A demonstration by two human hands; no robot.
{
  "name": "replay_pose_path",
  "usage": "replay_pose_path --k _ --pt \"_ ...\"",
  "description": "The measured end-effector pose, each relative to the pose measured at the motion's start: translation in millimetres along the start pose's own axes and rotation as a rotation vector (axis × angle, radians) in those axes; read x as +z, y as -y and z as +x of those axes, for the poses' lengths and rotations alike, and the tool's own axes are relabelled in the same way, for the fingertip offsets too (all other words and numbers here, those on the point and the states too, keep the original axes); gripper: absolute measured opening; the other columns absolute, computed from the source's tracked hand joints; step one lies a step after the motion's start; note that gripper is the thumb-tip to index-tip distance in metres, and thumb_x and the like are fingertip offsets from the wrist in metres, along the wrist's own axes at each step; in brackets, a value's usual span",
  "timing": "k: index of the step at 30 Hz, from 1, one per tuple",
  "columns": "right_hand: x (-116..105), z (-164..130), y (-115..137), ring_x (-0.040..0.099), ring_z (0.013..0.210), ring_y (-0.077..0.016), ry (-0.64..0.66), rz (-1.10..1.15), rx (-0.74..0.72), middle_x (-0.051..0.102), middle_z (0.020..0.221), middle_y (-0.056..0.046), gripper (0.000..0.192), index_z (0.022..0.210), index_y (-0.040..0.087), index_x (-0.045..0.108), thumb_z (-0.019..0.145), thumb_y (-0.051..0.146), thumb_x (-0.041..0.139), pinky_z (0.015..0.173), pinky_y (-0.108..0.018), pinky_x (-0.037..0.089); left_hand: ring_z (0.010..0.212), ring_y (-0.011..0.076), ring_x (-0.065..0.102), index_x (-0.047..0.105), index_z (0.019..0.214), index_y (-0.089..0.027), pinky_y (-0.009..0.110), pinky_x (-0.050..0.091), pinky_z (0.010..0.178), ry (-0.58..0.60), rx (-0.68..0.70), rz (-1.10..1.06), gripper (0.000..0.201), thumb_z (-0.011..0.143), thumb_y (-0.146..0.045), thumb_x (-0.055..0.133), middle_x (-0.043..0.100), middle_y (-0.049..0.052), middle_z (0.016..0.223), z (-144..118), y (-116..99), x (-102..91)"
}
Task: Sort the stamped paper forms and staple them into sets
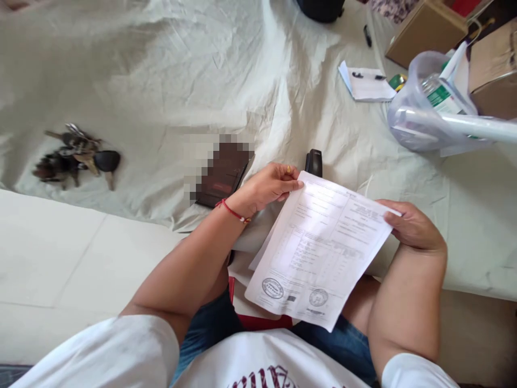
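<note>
I see a big, wrinkled, cream cloth sheet [169, 70] spread over a wide, flat place, with soft folds all across it. Nearer to me is a smooth, pale cream cushion [60, 258] with a thin seam line in it. Bright, even light falls on the cloth. A dark bunch of metal keys [76, 156] lies on the left. Far off at the top right stand two brown cardboard boxes [424, 29], and a clear plastic bag [428, 108] sits just beside them. A small white notepad [367, 83] lies near the bag.
</note>
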State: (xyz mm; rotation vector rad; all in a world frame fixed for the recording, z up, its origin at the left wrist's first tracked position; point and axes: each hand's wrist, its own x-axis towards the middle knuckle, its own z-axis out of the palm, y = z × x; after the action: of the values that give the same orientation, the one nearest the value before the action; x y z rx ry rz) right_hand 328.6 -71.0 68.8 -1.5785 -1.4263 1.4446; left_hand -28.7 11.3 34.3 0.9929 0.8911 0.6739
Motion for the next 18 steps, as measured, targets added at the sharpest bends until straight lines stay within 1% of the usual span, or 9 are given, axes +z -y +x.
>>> replay_pose_path --k 2,4,6,8,9,11,14,16,18 --pt "7.2 -0.3 -5.8 0.088 0.091 -0.0335 -0.184 0.168 -0.085 0.09 0.097 -0.008 0.054 0.101 0.028 0.09 0.076 0.074 0.1 0.085 -0.05 0.075 0.052 0.0068 0.035 0.061 0.073 -0.02 0.023 0.025 0.051 -0.059 0.054 -0.048 0.025 0.086 -0.016 0.083 0.045 -0.006 0.06 0.5 -3.3 -1.0" --pt "19.9 2.5 -7.6 0.089 0.092 -0.0345 -0.278 0.252 -0.099 0.091 0.103 -0.007 0.057 0.108 0.03 0.089 0.071 0.071 0.104 0.088 -0.054 0.076 0.053 0.0062 0.034 0.059 0.072 -0.02 0.023 0.027 0.052 -0.123 0.091 -0.095 0.026 0.088 -0.014 0.079 0.045 -0.006 0.061 1.2 -6.4 -0.8" --pt "31.7 7.6 -6.6 0.09 0.096 -0.0344 -0.277 0.28 -0.027 0.091 0.115 -0.009 0.06 0.12 0.029 0.088 0.074 0.065 0.104 0.091 -0.056 0.076 0.053 0.0059 0.033 0.057 0.072 -0.02 0.023 0.029 0.053 -0.187 0.121 -0.14 0.029 0.091 -0.011 0.077 0.046 -0.006 0.063 2.5 -8.2 -0.2" --pt "37.6 14.5 -6.3 0.089 0.102 -0.0347 -0.225 0.266 0.073 0.091 0.121 -0.011 0.06 0.124 0.026 0.087 0.077 0.06 0.104 0.096 -0.057 0.075 0.053 0.0061 0.033 0.056 0.073 -0.02 0.023 0.03 0.053 -0.248 0.14 -0.17 0.03 0.093 -0.01 0.076 0.047 -0.006 0.065 4.6 -7.8 0.7" --pt "37.9 18.4 -7.3 0.089 0.104 -0.035 -0.208 0.244 0.101 0.091 0.12 -0.011 0.058 0.12 0.024 0.088 0.076 0.058 0.105 0.097 -0.057 0.075 0.053 0.0063 0.033 0.056 0.074 -0.02 0.023 0.031 0.053 -0.273 0.146 -0.181 0.03 0.093 -0.009 0.076 0.048 -0.006 0.065 5.9 -6.7 1.3" --pt "34.6 26.2 -11.5 0.089 0.106 -0.0352 -0.239 0.195 0.085 0.091 0.116 -0.011 0.053 0.108 0.023 0.089 0.071 0.053 0.11 0.102 -0.056 0.074 0.054 0.0067 0.035 0.058 0.076 -0.02 0.023 0.032 0.054 -0.295 0.167 -0.205 0.028 0.095 -0.011 0.077 0.049 -0.006 0.067 8.1 -2.8 3.0" --pt "26.8 35.4 -18.0 0.088 0.114 -0.036 -0.37 0.199 -0.012 0.091 0.118 -0.007 0.052 0.103 0.025 0.09 0.064 0.051 0.113 0.112 -0.059 0.07 0.058 0.0079 0.043 0.061 0.077 -0.019 0.022 0.035 0.056 -0.209 0.198 -0.22 0.031 0.102 -0.025 0.078 0.052 -0.004 0.069 8.6 4.6 6.6" --pt "24.4 39.1 -18.5 0.086 0.122 -0.0374 -0.442 0.223 -0.066 0.091 0.119 -0.005 0.052 0.101 0.029 0.09 0.062 0.053 0.113 0.121 -0.063 0.065 0.067 0.0106 0.056 0.069 0.081 -0.018 0.023 0.041 0.061 -0.098 0.175 -0.182 0.033 0.103 -0.039 0.08 0.063 0.0 0.075 6.2 8.9 8.9" --pt "25.2 41.4 -15.5 0.083 0.129 -0.0393 -0.484 0.228 -0.119 0.091 0.118 -0.004 0.049 0.099 0.033 0.089 0.062 0.056 0.112 0.128 -0.066 0.06 0.08 0.0168 0.07 0.077 0.089 -0.017 0.026 0.052 0.071 0.03 0.119 -0.148 0.036 0.099 -0.051 0.085 0.076 0.006 0.087 2.7 12.3 10.6"
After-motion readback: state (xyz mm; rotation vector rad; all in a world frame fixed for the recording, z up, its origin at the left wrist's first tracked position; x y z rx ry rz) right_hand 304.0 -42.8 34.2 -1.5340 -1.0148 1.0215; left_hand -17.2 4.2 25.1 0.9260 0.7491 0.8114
